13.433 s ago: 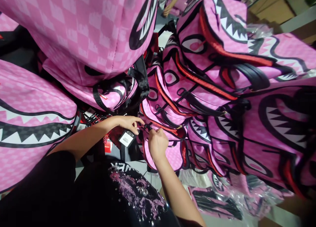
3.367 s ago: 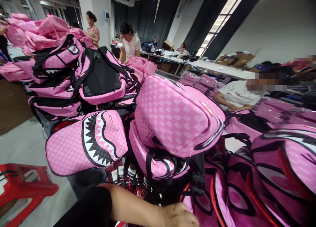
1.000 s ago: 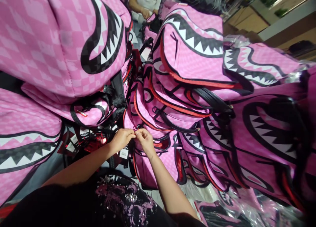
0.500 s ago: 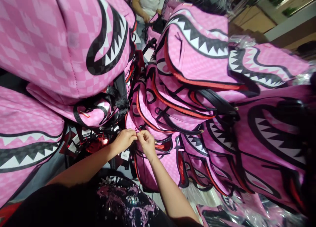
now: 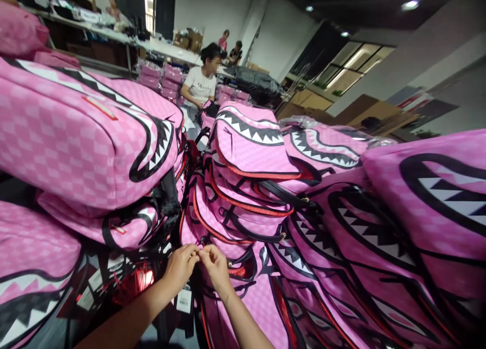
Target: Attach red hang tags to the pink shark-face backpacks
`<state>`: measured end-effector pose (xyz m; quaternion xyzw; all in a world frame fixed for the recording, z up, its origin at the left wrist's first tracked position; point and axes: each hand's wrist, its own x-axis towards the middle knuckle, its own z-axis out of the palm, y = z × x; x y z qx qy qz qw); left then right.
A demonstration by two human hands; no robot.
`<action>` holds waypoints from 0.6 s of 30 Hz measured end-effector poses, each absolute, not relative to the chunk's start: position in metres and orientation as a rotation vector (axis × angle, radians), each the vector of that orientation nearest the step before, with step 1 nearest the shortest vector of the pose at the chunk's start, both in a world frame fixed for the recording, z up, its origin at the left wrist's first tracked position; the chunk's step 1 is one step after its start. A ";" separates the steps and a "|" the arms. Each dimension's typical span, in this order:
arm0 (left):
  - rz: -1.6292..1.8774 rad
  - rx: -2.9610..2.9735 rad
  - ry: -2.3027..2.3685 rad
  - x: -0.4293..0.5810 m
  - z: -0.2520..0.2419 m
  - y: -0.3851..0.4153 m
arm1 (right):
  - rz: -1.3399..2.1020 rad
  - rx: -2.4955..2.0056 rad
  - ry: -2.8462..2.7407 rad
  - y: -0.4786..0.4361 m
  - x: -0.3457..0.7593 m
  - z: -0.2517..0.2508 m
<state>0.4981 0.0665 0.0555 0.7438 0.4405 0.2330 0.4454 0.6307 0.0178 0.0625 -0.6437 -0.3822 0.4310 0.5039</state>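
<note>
Only the view has tipped up; left hand (image 5: 180,264) and right hand (image 5: 215,268) meet, fingers pinched together beside bag (image 5: 239,248), contents unclear. Probably fastening; next calls for steady tension.

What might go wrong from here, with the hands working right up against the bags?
Slipping: the left hand and right hand have their fingertips nearly together; anything held there is too small to make out and could slip.
Snagging: the red strings lie jumbled beside the left forearm and might catch it.
Toppling: the bags just beyond the hands are piled unevenly, so a bump may shift them.
</note>
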 end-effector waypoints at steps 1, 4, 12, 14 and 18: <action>0.566 1.885 1.087 0.498 0.055 0.066 | 1.038 -1.542 -0.930 0.019 0.632 0.062; 0.523 1.947 1.133 0.500 0.056 0.067 | 1.066 -1.528 -0.912 0.021 0.636 0.061; 0.498 1.800 1.012 0.497 0.065 0.069 | 1.079 -1.532 -0.831 0.026 0.636 0.063; 0.504 1.805 1.135 0.498 0.064 0.068 | 1.098 -1.522 -0.831 0.026 0.636 0.066; 0.502 1.782 1.080 0.501 0.066 0.067 | 1.131 -1.499 -0.819 0.026 0.637 0.074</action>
